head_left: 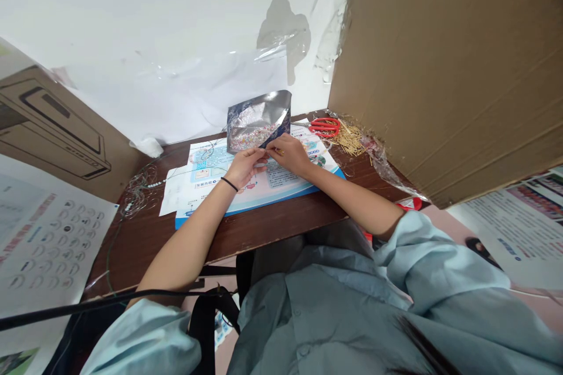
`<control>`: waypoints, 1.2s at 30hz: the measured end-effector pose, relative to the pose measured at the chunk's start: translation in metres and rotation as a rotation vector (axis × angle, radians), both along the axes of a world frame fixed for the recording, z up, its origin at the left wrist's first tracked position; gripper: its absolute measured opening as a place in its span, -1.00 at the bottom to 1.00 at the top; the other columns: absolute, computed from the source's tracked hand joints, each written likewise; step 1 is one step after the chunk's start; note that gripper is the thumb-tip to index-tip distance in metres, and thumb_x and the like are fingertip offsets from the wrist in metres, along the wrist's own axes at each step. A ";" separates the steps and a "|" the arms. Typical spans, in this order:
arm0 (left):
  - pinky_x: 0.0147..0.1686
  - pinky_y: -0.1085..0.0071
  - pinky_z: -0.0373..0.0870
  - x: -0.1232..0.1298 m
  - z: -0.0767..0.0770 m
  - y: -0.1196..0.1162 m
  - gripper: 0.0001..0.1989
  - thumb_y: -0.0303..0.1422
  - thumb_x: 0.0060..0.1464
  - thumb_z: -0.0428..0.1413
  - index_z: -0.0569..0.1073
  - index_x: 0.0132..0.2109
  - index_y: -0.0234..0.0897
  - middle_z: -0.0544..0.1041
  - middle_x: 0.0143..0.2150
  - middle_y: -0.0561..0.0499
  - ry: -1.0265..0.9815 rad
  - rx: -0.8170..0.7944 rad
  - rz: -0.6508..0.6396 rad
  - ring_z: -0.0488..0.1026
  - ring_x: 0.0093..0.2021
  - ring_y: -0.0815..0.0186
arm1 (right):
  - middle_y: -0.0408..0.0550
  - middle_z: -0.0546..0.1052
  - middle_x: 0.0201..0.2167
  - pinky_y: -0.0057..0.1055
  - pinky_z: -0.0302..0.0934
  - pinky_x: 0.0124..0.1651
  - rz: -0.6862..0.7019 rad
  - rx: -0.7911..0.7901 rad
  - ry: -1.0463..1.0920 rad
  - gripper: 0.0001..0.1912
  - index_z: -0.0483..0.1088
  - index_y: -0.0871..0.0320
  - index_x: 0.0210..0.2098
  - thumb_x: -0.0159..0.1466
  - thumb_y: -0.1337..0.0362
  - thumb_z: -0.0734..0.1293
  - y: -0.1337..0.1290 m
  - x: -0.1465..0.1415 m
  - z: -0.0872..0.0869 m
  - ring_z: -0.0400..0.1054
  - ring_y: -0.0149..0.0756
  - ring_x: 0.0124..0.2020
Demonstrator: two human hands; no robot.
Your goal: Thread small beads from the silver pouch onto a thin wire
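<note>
My left hand (247,166), with a black band at the wrist, meets my right hand (288,153) over the printed sheets (211,190) on the desk. Both hands have their fingers pinched together, and what lies between the fingertips is too small to name. Just behind them stands an open silver-lined pouch (253,116), holding many tiny pale and pink beads (251,139). Left of my left hand, a thin string (187,173) runs across the paper, with several white beads (152,185) near its far end.
Red-handled scissors (324,126) lie at the back right beside a heap of thin golden sticks (349,139) and clear plastic wrap (382,167). Tangled clear thread (138,187) lies at the left. Cardboard panels (440,64) and a white wall (176,17) enclose the brown desk (264,228).
</note>
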State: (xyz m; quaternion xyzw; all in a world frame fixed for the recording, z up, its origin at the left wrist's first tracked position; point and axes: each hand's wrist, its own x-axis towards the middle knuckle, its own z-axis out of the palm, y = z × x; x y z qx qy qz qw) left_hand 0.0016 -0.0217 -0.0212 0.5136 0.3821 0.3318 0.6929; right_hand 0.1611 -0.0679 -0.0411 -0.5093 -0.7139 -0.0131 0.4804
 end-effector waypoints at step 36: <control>-0.48 0.49 0.44 -0.001 0.004 -0.001 -0.77 -0.22 -0.02 0.28 0.55 -0.38 -0.34 0.56 -0.36 -0.05 0.025 0.256 0.143 0.45 -0.39 0.38 | -0.20 0.44 -0.48 -0.46 0.08 -0.37 0.387 -0.528 0.841 -0.75 0.47 0.18 -0.34 0.14 0.11 0.45 -0.003 0.003 0.009 0.18 -0.48 -0.48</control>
